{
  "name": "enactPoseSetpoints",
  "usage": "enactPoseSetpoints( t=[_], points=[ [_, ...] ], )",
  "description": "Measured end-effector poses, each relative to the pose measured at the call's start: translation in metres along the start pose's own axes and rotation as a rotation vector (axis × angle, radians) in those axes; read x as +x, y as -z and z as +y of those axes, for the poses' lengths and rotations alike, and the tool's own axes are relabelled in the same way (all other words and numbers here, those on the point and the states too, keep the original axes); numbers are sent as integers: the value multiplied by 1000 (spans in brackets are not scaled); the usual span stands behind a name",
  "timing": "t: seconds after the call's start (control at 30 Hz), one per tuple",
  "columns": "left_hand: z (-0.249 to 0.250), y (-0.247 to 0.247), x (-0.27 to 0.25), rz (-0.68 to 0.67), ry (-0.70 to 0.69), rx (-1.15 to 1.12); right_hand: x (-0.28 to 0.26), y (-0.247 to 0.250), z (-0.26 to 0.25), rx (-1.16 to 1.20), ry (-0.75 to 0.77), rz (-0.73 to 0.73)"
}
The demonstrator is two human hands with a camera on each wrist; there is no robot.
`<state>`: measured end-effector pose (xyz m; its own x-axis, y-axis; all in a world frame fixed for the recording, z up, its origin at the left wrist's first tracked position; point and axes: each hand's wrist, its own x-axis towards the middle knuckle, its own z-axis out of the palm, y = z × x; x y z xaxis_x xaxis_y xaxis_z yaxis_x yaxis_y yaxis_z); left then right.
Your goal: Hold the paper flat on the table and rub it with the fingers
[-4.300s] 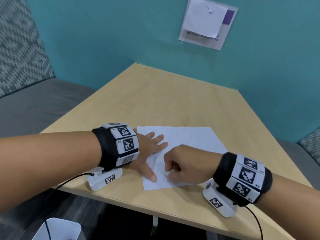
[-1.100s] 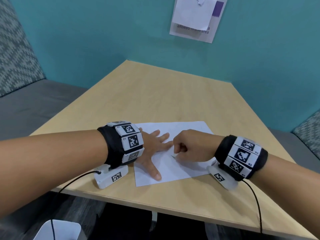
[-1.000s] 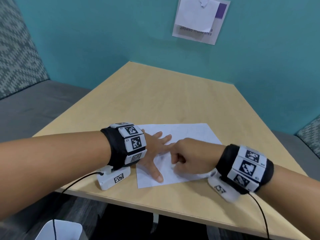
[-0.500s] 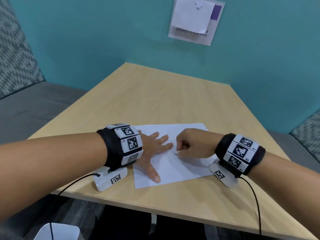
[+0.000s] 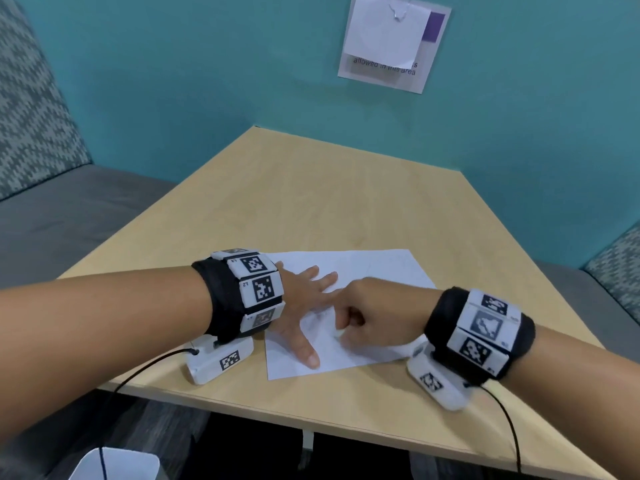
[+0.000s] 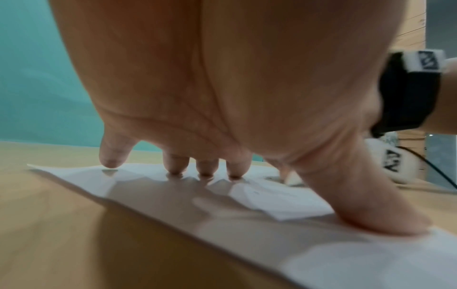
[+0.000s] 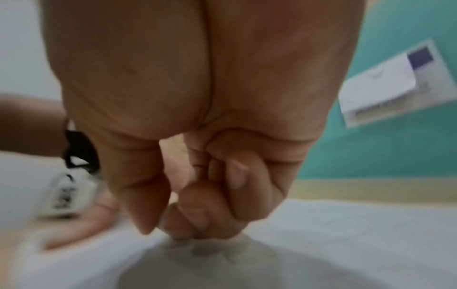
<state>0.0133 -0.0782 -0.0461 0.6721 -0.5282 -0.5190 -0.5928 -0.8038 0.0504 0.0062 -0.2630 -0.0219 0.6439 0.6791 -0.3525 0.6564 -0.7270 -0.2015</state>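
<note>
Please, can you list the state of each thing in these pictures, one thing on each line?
left hand: flat, fingers spread, pressing the sheet of paper down.
right hand: curled into a fist over the paper; something small and white shows at its fingertips, what it is cannot be told.
sheet of paper: lying flat on the table, faint marks on it.
table: bears the paper and both wrists.
wall notice: partly covered by a white sheet.

Light wooden table (image 5: pixel 311 202), white paper sheet (image 5: pixel 374 268) lying flat near its front edge
</note>
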Motion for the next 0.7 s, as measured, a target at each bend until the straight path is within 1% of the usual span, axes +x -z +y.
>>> enactPoseSetpoints(
  t=[0.1,0.13,0.23,0.27,0.3,0.4,0.43,0.57,0.63,0.7],
  points=[
    [2,-2,1,-4,26,34,4,12,22,-9,-138,103],
    [2,-2,0,0,26,31,4,9,22,-3,-140,102],
    [3,2,-4,0,3,-7,-1,-3,-1,30,-12,-16],
    [3,3,-5,-4,-1,-12,-1,-3,-2,39,2,-30],
    [3,3,-4,-6,-1,-7,1,1,2,40,-18,-12],
    [3,1,-1,-17,26,22,4,12,20,30,-149,88],
    [2,0,-1,-16,26,16,3,11,19,33,-151,87],
    [2,3,-7,-2,-23,-15,-6,-6,-8,77,-3,-3],
    [3,4,-9,0,-30,6,-10,-7,-7,113,-4,13],
    [3,6,-13,-36,-16,22,-13,-2,3,124,-18,56]
  ],
)
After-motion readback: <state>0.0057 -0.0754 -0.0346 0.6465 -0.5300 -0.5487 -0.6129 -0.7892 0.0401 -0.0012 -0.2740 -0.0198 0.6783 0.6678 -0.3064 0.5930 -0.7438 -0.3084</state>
